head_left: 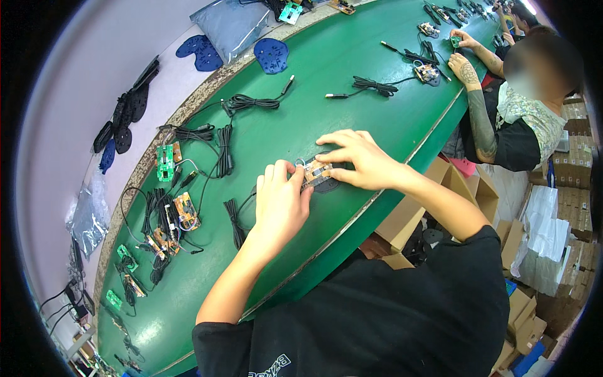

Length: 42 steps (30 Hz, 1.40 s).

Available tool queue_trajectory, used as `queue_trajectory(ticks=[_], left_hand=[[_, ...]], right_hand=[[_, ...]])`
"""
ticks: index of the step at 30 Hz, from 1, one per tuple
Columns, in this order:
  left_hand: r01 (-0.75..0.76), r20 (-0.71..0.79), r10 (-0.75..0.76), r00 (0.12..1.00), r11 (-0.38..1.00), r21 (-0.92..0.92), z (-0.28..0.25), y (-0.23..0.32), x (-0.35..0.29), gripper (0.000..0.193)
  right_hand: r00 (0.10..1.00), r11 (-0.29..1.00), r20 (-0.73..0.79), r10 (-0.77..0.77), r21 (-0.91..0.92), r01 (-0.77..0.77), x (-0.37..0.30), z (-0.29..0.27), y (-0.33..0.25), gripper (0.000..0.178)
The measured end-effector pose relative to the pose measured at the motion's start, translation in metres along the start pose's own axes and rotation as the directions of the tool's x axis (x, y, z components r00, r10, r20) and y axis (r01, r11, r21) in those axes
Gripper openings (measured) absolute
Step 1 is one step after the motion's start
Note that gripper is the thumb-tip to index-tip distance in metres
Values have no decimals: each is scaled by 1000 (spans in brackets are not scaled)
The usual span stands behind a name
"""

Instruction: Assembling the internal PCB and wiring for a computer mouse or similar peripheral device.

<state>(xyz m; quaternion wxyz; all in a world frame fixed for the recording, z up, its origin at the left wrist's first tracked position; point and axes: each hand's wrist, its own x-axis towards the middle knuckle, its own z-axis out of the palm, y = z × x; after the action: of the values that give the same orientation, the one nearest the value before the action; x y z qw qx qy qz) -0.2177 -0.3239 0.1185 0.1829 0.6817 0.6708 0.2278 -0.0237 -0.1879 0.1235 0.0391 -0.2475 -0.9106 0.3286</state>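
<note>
A brown circuit board (317,170) lies over a dark rounded base plate (328,185) on the green table in front of me. My left hand (279,196) is closed at the board's left end, thumb and bent fingers pressed against it. From the other side my right hand (364,162) grips the right end between thumb and forefinger, its other fingers stretched beyond. A short wire loop (300,163) shows at the top of the board. Close by my left wrist, a bundled black cable (235,225) runs toward the board. The fingers partly cover the board and plate.
Green boards (165,163), brown boards (186,211) and coiled black cables (252,102) lie along the left and far table (295,232). Blue plates (271,56) and a grey bag (231,28) rest near the raised edge. At right a co-worker's tattooed hand (463,68) works; cardboard boxes (402,220) stand below.
</note>
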Motion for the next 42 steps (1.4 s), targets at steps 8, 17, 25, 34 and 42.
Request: queue_trajectory(ticks=[8, 17, 25, 34, 42], left_hand=[[137, 31, -134, 990, 986, -93, -8, 14, 9, 39], [140, 49, -136, 990, 987, -84, -5, 11, 9, 38], [129, 61, -126, 990, 990, -49, -5, 8, 14, 38], [51, -48, -48, 998, 997, 63, 8, 5, 1, 38], [-11, -135, 12, 991, 1000, 2, -3, 11, -15, 43]], right_hand=[[978, 990, -160, 137, -2, -139, -13, 18, -23, 32], [951, 960, -133, 278, 73, -271, 16, 11, -14, 21], [955, 973, -188, 228, 72, -218, 13, 17, -5, 19], [991, 998, -126, 54, -20, -57, -10, 13, 0, 29], [995, 972, -95, -26, -234, 4, -27, 10, -16, 37]])
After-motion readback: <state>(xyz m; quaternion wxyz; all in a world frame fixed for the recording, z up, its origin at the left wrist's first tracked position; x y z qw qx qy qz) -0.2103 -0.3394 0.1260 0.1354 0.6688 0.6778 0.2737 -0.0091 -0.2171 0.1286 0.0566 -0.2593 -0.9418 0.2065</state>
